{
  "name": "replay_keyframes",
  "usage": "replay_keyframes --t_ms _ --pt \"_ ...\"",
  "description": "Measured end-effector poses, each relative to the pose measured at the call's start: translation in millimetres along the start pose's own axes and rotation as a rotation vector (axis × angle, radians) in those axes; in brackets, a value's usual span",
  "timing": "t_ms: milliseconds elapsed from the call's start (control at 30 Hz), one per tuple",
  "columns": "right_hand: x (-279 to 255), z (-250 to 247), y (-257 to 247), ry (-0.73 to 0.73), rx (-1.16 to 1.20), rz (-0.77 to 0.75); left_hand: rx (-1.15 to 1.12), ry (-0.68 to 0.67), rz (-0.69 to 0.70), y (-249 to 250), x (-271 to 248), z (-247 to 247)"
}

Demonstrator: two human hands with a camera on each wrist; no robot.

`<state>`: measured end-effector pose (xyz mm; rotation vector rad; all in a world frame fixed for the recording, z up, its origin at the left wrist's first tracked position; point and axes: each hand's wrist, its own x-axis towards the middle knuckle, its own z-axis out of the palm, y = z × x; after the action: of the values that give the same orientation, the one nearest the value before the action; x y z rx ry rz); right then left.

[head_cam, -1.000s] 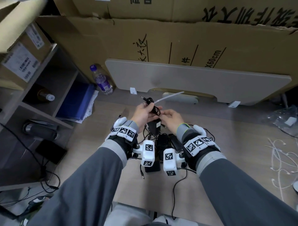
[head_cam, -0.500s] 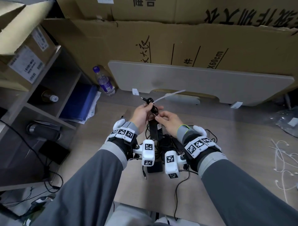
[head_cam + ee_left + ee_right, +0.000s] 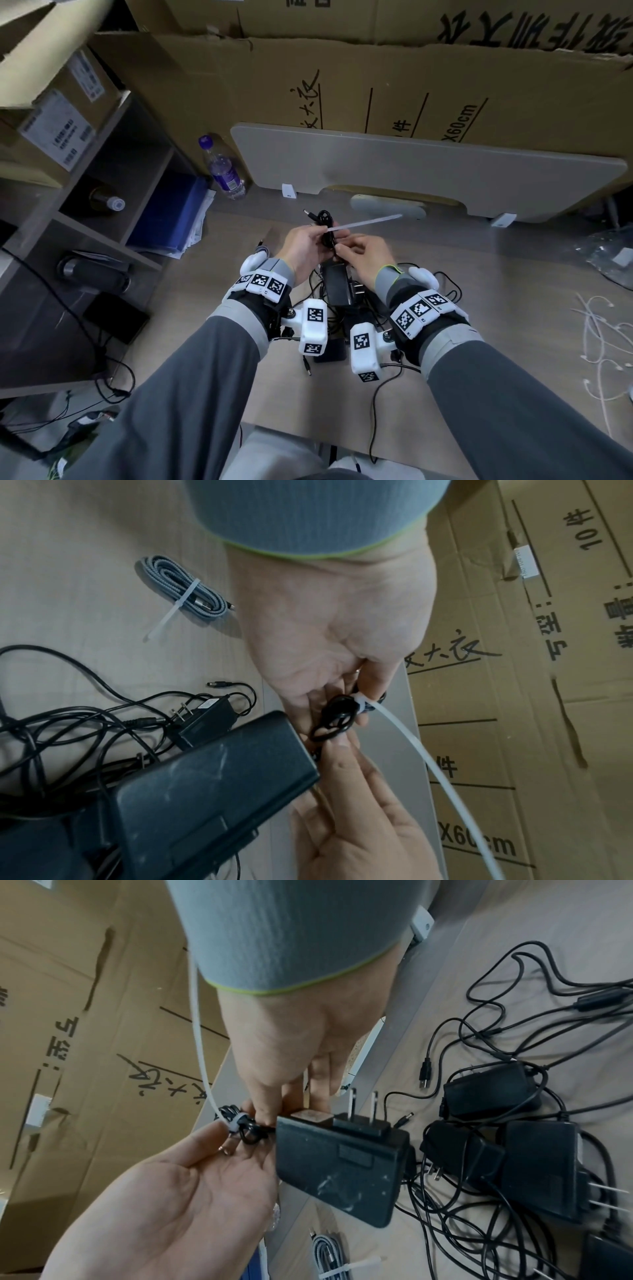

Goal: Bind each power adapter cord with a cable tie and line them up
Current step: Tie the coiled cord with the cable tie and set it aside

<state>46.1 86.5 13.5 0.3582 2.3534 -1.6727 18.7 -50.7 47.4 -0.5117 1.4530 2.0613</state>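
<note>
Above the table both hands hold one black power adapter [image 3: 337, 284] by its coiled cord [image 3: 323, 222]. My left hand [image 3: 317, 236] grips the coil, fingers curled round it [image 3: 363, 691]. A white cable tie [image 3: 366, 221] is looped round the coil, its head [image 3: 359, 699] against the left fingers and its long tail sticking out to the right. My right hand [image 3: 344, 246] pinches the cord [image 3: 253, 1129] just above the adapter body [image 3: 339, 1164], which hangs below with its plug prongs showing.
Several more black adapters [image 3: 534, 1164] lie in tangled cords under my wrists. A grey braided cable [image 3: 186, 588], tied, lies on the table. Loose white ties [image 3: 599, 342] are at the right, a bottle [image 3: 222, 168] and shelf [image 3: 102, 192] at the left, a leaning board [image 3: 411, 164] behind.
Both hands keep their hold in nearly the same place. The tie's tail now lies a little flatter to the right.
</note>
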Motion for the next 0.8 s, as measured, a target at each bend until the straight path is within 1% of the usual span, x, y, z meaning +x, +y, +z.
replay_keyframes --t_ms 133,267,333,400,533,800 --pt "-2.0 -3.5 3.3 0.043 -0.192 -0.004 0.061 0.046 -0.021 -3.1 -0.1 3.0" --pt "-3.3 -7.5 -0.9 0.042 -0.267 0.000 0.085 0.101 -0.017 -6.3 1.6 -0.2" --pt "-4.3 -9.9 -6.4 0.039 -0.335 0.007 0.089 0.104 -0.011 -8.7 3.5 -2.2" --pt "-4.6 -10.1 -8.9 0.055 -0.363 0.021 0.076 0.086 0.005 -11.2 3.8 -1.3" --pt "-6.1 -8.5 -8.7 0.041 -0.419 0.001 0.090 0.058 0.023 -12.0 0.5 3.2" --pt "-8.3 0.2 -8.8 0.078 -0.510 -0.017 0.165 0.098 0.001 -16.9 -1.7 -1.6"
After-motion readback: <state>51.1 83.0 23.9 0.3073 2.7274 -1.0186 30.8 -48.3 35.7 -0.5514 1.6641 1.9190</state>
